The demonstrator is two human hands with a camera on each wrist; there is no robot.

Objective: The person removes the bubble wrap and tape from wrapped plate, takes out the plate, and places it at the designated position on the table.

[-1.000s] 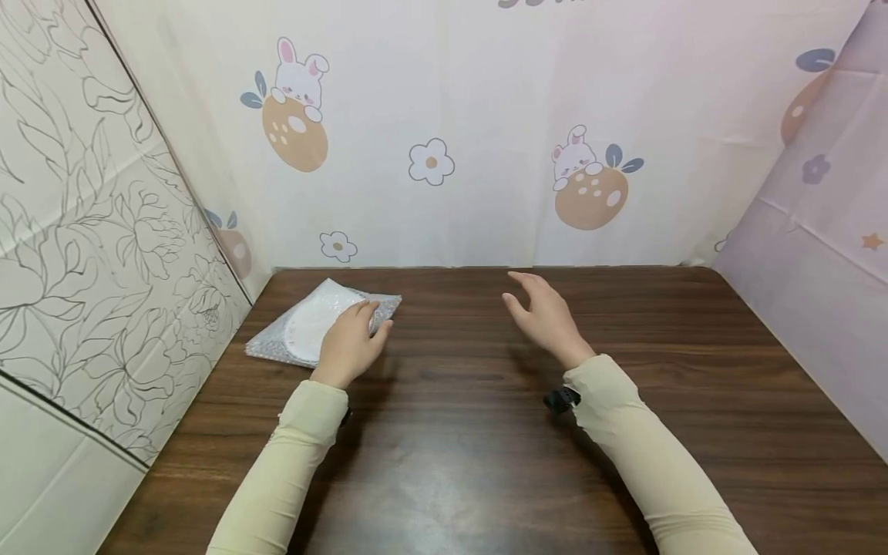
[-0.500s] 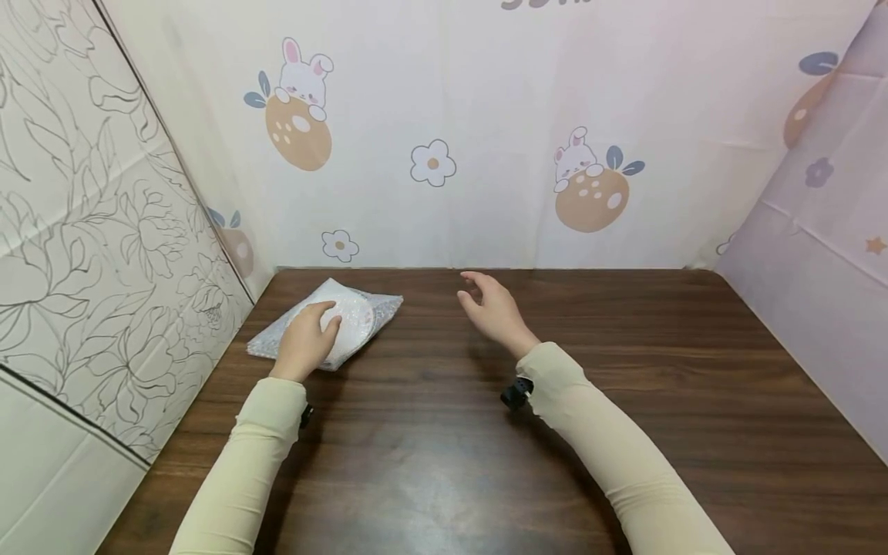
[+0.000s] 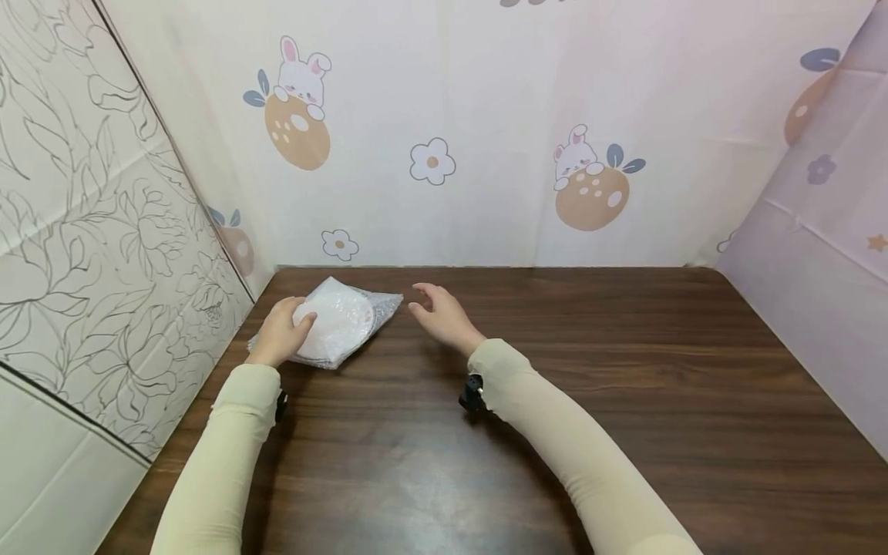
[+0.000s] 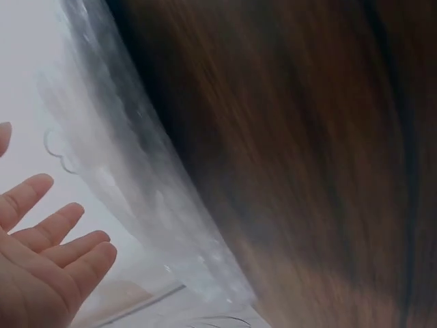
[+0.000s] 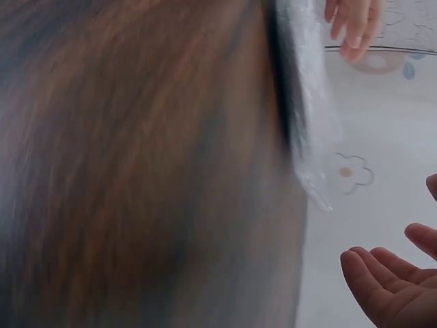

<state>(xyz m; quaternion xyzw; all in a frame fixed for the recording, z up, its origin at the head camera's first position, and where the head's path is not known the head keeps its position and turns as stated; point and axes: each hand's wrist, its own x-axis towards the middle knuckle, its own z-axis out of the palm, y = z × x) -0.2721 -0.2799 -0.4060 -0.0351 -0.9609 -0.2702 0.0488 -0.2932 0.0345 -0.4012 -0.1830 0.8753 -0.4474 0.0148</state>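
A round white plate-like item in bubble wrap point(image 3: 340, 320) lies flat at the table's back left. My left hand point(image 3: 280, 331) hovers over the wrap's left side, fingers relaxed and spread, covering that corner in the head view. In the left wrist view the left hand's fingers point(image 4: 82, 256) hold nothing, with the clear wrap point(image 4: 150, 184) beyond them. To the right of the package, my right hand point(image 3: 444, 317) is held with loosely bent, parted fingers, a short gap from the wrap's right corner. The right wrist view shows the right hand point(image 5: 396, 280) holding nothing.
The dark wooden table point(image 3: 624, 370) runs to a white curtain point(image 3: 486, 116) printed with rabbits and flowers at the back. A flower-patterned panel point(image 3: 104, 231) borders the left side. A lilac cloth point(image 3: 825, 231) borders the right.
My left hand has moved left across the package, from its right part to its left side. My right hand has come left toward the package's right corner. The package has stayed put.
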